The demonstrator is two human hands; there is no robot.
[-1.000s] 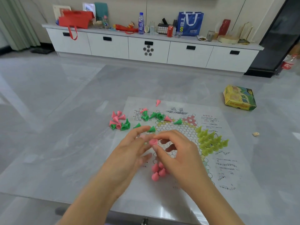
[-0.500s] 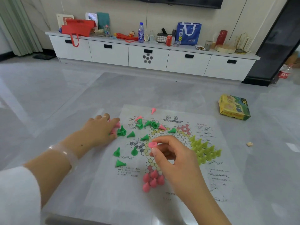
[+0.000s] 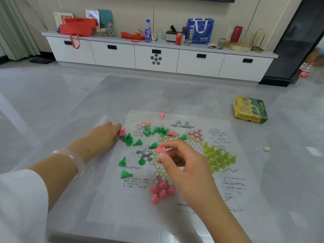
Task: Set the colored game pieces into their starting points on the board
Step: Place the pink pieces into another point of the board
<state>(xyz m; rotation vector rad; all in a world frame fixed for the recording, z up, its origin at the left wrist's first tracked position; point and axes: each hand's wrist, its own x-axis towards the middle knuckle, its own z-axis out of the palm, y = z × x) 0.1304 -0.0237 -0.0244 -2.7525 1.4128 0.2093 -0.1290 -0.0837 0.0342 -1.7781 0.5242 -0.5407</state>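
Right-hand [image 3: 185,165] fingers pinch a pink piece [image 3: 160,150] above the board's [image 3: 228,193] centre. Left hand [image 3: 102,137] touches the pink cones [image 3: 122,132] off its left edge; its finger state is hidden. "TBS" reads on the blue bag [image 3: 199,31].

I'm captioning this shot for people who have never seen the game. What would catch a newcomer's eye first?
First, the right hand at the centre, pinching a pink piece above the paper board. Next, the colour groups: yellow-green pieces massed in the board's right point, pink pieces clustered at its near point, and green pieces strewn over its left side, where the left hand touches a small pile.
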